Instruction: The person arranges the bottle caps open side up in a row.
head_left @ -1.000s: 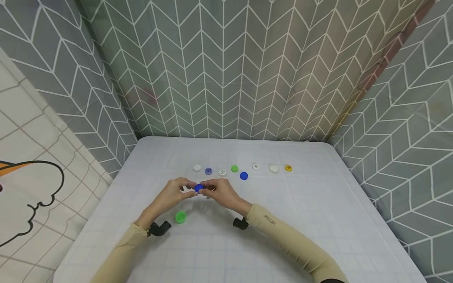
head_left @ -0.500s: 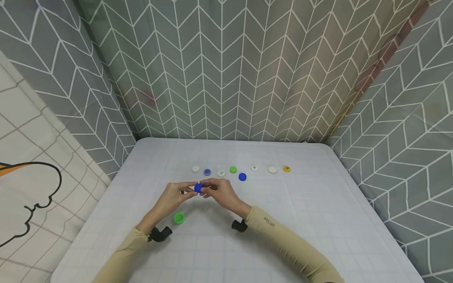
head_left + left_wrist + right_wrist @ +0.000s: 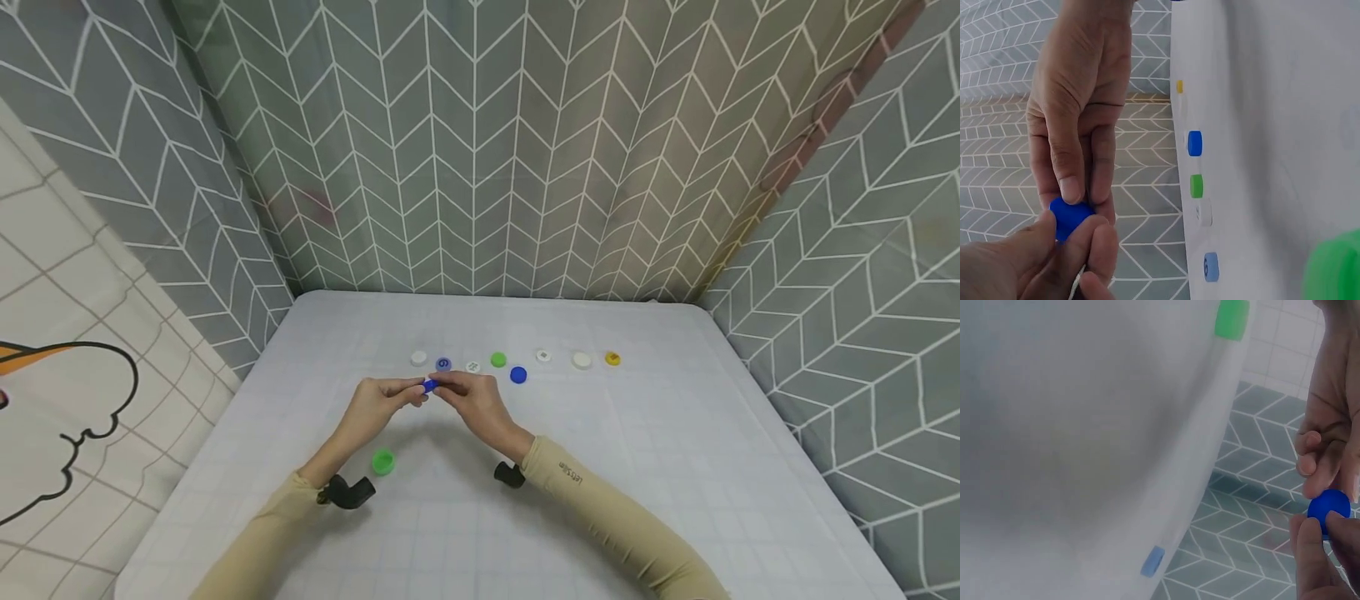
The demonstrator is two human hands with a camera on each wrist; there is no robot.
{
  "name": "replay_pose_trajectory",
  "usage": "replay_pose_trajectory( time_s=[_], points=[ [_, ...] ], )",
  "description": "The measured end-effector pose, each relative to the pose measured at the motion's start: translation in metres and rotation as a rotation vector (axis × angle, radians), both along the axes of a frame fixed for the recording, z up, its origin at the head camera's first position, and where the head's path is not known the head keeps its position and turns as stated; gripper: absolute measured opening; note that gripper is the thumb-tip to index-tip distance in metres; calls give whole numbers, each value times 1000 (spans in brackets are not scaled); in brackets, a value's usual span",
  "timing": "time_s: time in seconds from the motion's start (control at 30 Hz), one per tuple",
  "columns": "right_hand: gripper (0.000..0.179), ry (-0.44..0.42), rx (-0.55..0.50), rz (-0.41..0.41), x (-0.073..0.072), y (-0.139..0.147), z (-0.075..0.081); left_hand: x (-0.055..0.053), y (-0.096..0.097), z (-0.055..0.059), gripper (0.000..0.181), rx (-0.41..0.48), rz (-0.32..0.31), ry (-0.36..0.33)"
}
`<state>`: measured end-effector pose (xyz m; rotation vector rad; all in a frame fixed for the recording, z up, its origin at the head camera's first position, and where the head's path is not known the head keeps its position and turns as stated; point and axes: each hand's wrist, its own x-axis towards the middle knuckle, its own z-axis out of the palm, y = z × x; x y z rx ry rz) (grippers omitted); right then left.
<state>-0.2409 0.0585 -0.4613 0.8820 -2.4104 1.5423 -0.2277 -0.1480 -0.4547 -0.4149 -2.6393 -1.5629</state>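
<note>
A small blue bottle cap point(image 3: 429, 385) is held above the table between both hands. My left hand point(image 3: 373, 408) pinches its left side between thumb and fingers. From the other side my right hand point(image 3: 480, 408) grips it with thumb and fingertips. In the left wrist view, the blue cap point(image 3: 1070, 217) is partly covered by fingers, and a thin whitish edge point(image 3: 1077, 282), too small to identify, shows among the left fingers. The right wrist view shows the round face of the blue cap point(image 3: 1330, 508). A green cap point(image 3: 383, 462) lies near the left wrist.
Behind the hands, a loose row of caps runs across the white table point(image 3: 637, 483): several white ones point(image 3: 581, 360), a pale blue one point(image 3: 443, 364), a green one point(image 3: 498, 359), a blue one point(image 3: 518, 375) and a yellow one point(image 3: 612, 358). Patterned curtains point(image 3: 480, 167) enclose the table.
Both hands have risen slightly up the head view with the blue cap. The cap has turned from face-on to nearly edge-on, and the left fingers have shifted their hold.
</note>
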Motion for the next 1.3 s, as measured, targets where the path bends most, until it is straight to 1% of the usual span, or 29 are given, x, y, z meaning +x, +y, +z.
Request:
replay_pose_trajectory(
  time_s=[0.13,0.2,0.3,0.4,0.47,0.53,0.57,0.63,0.77,0.87,0.93,1.07,1.17,1.3],
  points=[
    [27,10,-8,-5,-1,2,1,-3,2,-2,47,68,13,-47],
    [28,14,-5,6,0,3,1,-3,2,-3,49,80,16,-66],
    [29,16,-2,14,-1,4,1,-5,1,-1,50,76,16,-79],
    [29,39,-5,26,-2,2,0,-6,-1,0,50,78,13,-100],
    [27,67,-8,34,-3,1,-1,-7,-2,0,49,81,0,-107],
    [26,85,-12,43,-3,0,-1,-8,-3,1,47,79,-15,-101],
    [27,81,-12,47,-3,-1,-1,-8,-3,1,45,68,-22,-88],
    [30,75,-4,55,-3,-1,-1,-8,-4,2,42,19,-26,-42],
    [35,58,28,74,-2,-2,1,-7,-6,3,38,-129,-18,83],
    [34,55,74,95,-1,-3,3,-4,-7,5,36,-216,-19,143],
    [32,48,126,106,1,-5,5,-1,-8,6,35,-249,-28,155],
    [30,39,253,120,4,-8,7,5,-11,4,33,-317,-74,165],
    [27,29,354,112,8,-10,6,9,-13,-1,32,-375,-98,165],
    [25,-11,476,109,13,-14,3,16,-14,-9,30,-477,-123,156]
  ],
)
